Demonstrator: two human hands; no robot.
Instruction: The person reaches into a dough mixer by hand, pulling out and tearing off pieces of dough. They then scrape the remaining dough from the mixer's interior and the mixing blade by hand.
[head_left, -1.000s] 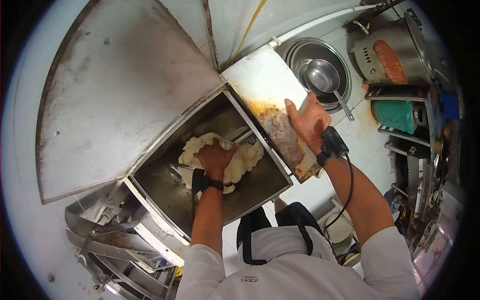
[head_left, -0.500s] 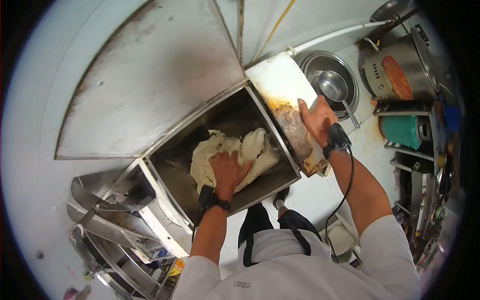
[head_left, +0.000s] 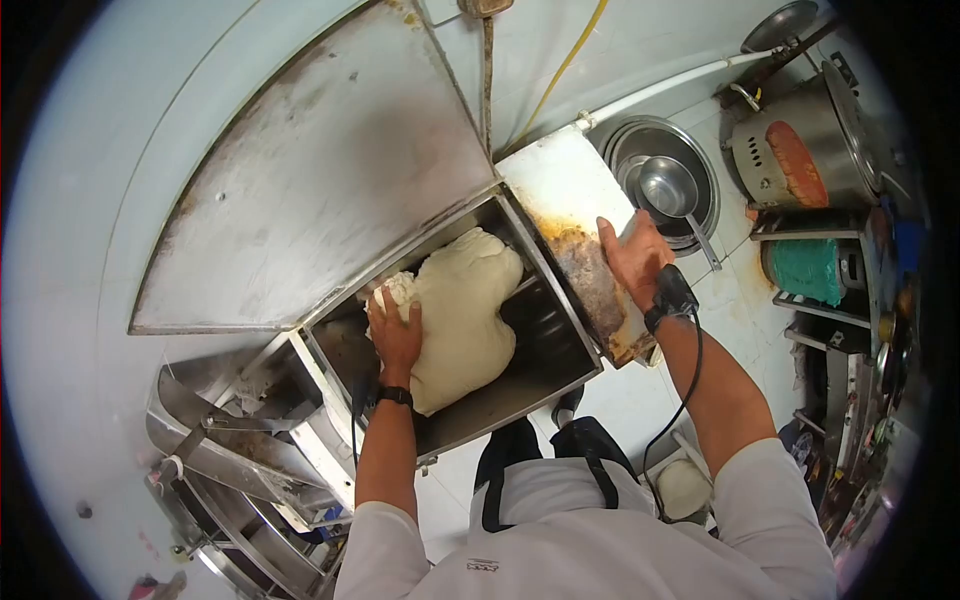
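A large pale mass of dough (head_left: 465, 310) lies in an open rectangular steel tub (head_left: 535, 240). My left hand (head_left: 395, 340) rests on the dough's left edge beside a rougher lump, fingers spread and pointing away from me. Its palm is hidden from above. To the right of the tub, my right hand (head_left: 638, 258) lies on a white, rust-stained metal housing (head_left: 565, 190), its thumb apart from the fingers. It holds nothing that I can see. A small device with a cable is strapped at my right wrist.
The tub's big metal lid (head_left: 310, 170) stands raised at the back left. Stacked metal basins (head_left: 700, 150) with a ladle (head_left: 668, 188) sit beyond the housing. A large steel pot (head_left: 770, 160) and a shelf rack (head_left: 810, 225) are at right. Bent metalwork (head_left: 230, 440) stands at left.
The dough has turned over and spread into a smoother, larger mass. My left hand has moved left, from the dough's middle to its left edge. My right hand stays on the housing.
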